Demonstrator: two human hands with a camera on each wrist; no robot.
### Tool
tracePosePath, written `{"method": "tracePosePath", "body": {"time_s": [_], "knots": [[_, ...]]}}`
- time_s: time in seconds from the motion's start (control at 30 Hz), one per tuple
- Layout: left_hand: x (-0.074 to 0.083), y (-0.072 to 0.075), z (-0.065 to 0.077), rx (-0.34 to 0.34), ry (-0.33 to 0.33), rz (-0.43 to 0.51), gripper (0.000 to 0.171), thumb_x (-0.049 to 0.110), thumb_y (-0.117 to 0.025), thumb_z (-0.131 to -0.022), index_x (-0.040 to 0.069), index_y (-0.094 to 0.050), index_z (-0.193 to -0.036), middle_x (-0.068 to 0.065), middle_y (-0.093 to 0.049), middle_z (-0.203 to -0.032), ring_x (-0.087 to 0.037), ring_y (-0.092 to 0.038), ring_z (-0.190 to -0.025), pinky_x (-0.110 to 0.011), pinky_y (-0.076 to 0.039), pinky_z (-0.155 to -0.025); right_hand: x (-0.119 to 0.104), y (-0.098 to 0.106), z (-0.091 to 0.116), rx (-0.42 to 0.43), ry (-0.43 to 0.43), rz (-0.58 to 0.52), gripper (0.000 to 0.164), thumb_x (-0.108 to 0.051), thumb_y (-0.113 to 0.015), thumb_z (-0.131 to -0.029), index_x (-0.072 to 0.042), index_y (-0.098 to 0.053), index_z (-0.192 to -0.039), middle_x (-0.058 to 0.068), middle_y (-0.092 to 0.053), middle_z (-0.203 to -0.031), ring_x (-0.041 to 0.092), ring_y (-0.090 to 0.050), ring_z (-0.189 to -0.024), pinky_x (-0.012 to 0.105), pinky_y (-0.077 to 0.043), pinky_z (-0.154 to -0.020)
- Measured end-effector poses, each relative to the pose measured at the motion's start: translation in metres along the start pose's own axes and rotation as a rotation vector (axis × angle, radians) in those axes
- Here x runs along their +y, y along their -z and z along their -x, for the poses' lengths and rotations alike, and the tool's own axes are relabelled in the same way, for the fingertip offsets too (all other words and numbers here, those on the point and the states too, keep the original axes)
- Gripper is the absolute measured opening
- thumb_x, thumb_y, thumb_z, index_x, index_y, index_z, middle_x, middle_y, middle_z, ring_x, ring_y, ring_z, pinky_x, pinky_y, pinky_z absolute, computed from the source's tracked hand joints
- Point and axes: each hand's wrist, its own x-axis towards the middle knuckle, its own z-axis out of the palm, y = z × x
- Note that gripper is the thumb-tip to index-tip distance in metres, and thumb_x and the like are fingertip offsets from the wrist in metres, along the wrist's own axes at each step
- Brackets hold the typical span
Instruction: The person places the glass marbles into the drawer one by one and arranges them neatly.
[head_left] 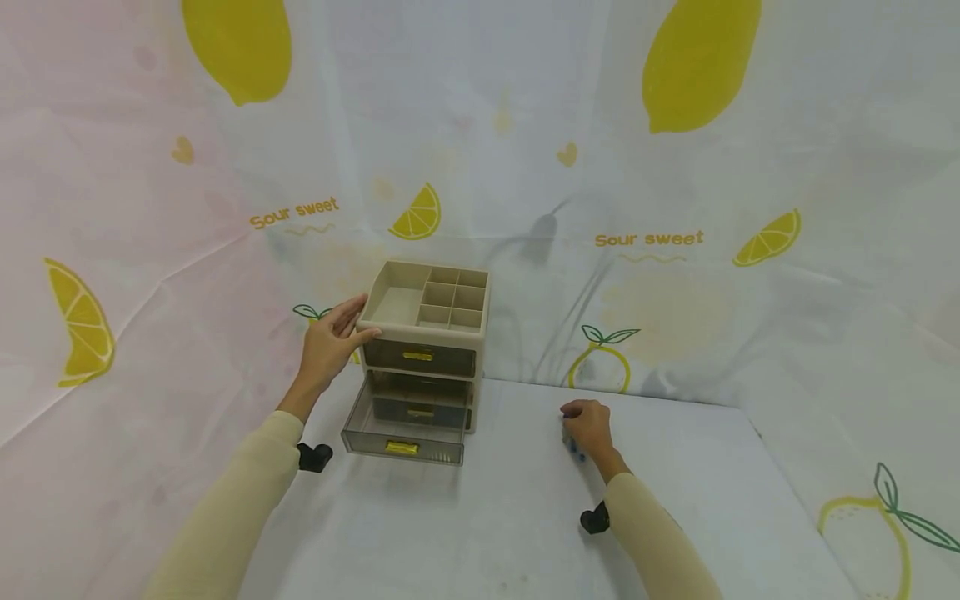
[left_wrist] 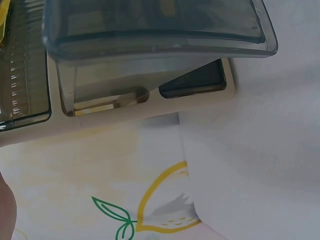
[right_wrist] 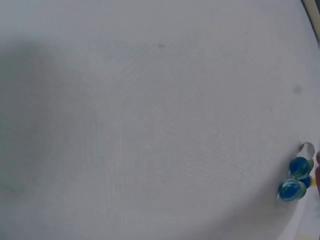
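Left hand [head_left: 326, 350] at front left corner of a beige drawer organizer [head_left: 431, 337]: thumb across the front edge, fingers nearly straight along the side wall, wide gap between; touching, not wrapped round. Right hand [head_left: 588, 425] well off to the right, fingers bent down over blue swirled marbles [right_wrist: 292, 190] on the white table [head_left: 525, 500]. Can't tell if it pinches one.

Head view gives only bits of blue under that hand. Right wrist view sorts it out: round marbles, see-through with blue and greenish swirls, bunched together at the frame's edge, a clear round piece [right_wrist: 306, 149] next to them, a sliver of finger alongside.

Left wrist view gets under the pulled-out middle drawer [head_left: 367, 442] and shows the lower drawer [left_wrist: 197, 80] closed; only head view has the divided top tray, one long compartment plus six small ones.

Organizer body: smooth, matte, looks like plastic. Drawers: smoky, translucent, rounded corners, shiny gold-coloured handles [head_left: 402, 448]. Backdrop [head_left: 480, 125]: creased white sheet, lemon prints, "Sour sweet" lettering. Sleeves [head_left: 255, 475]: plain cream.
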Motion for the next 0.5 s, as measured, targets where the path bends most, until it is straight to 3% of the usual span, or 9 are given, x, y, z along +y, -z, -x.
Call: {"method": "tracePosePath", "body": {"time_s": [0.3, 0.5], "knots": [[0.001, -0.001, 0.000, 0.000, -0.004, -0.012, 0.066, 0.008, -0.077, -0.084, -0.002, -0.047, -0.142, -0.016, -0.045, -0.147, -0.027, -0.039, -0.138, -0.021, -0.037, -0.109, -0.008, -0.001, -0.003, 0.037, 0.032, -0.043, 0.019, 0.008, -0.073, -0.072, -0.002, -0.078, -0.087, 0.009, -0.074, -0.083, 0.026, -0.071, -0.080, 0.039, -0.061, -0.073], [0.002, -0.001, -0.001, 0.007, 0.000, -0.020, 0.066, 0.007, -0.078, -0.084, -0.001, -0.048, -0.142, -0.016, -0.045, -0.147, -0.027, -0.040, -0.137, -0.021, -0.038, -0.109, -0.023, 0.000, -0.005, 0.069, 0.111, -0.105, 0.017, 0.007, -0.073, -0.073, -0.001, -0.078, -0.087, 0.011, -0.074, -0.085, 0.026, -0.072, -0.081, 0.036, -0.063, -0.070]]}}
